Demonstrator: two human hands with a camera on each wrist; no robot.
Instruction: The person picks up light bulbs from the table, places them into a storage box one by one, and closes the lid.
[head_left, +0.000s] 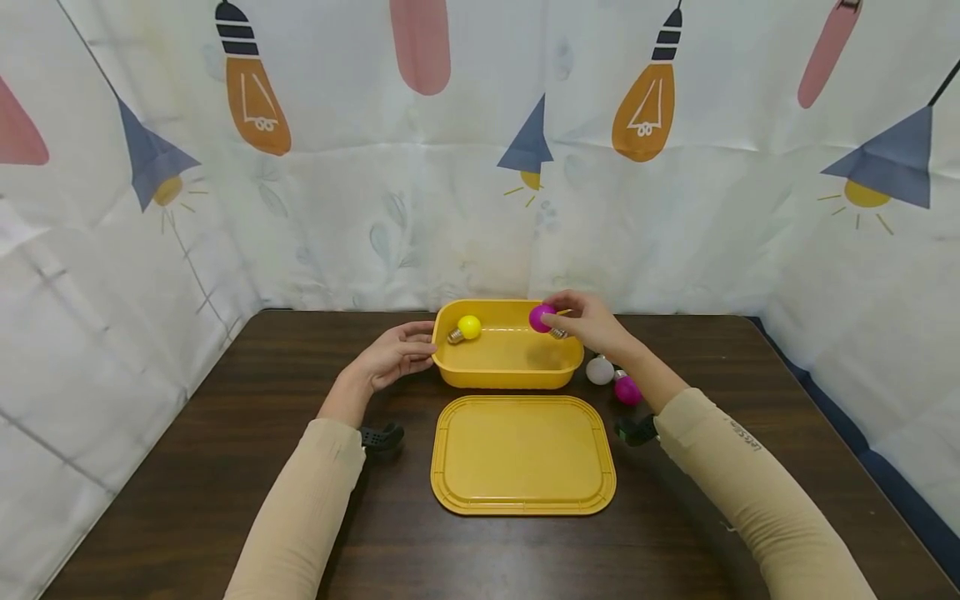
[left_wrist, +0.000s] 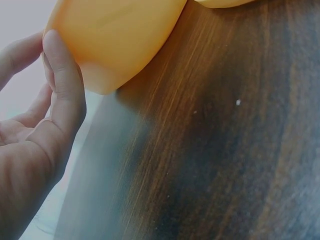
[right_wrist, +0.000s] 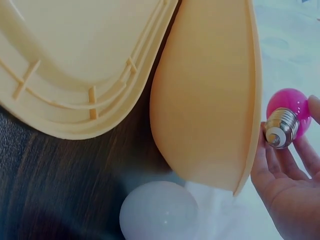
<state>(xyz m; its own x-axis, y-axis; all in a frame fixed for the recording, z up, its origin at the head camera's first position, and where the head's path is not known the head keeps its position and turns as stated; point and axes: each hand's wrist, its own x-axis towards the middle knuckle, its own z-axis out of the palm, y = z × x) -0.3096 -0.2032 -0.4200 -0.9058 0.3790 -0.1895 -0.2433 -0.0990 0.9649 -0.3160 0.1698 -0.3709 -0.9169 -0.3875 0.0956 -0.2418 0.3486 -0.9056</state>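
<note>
A yellow plastic box (head_left: 510, 377) stands on the table with a yellow light bulb (head_left: 469, 327) lying inside at its left end. At the box's left rim is my left hand (head_left: 397, 354), thumb and fingertips gripping the edge. My right hand (head_left: 596, 323) pinches a magenta light bulb (head_left: 541, 317) above the right end of the box. In the right wrist view, the held bulb's metal screw base (right_wrist: 281, 129) points toward the camera, beyond the box rim. A white bulb (head_left: 600, 371) and another magenta bulb (head_left: 628, 391) lie right of the box, under my right forearm.
The flat yellow lid (head_left: 523, 457) lies in front of the box on the dark wooden table (head_left: 480, 558). White cloth (head_left: 330, 225) printed with lamps hangs behind and at both sides. Each wrist wears a dark strap.
</note>
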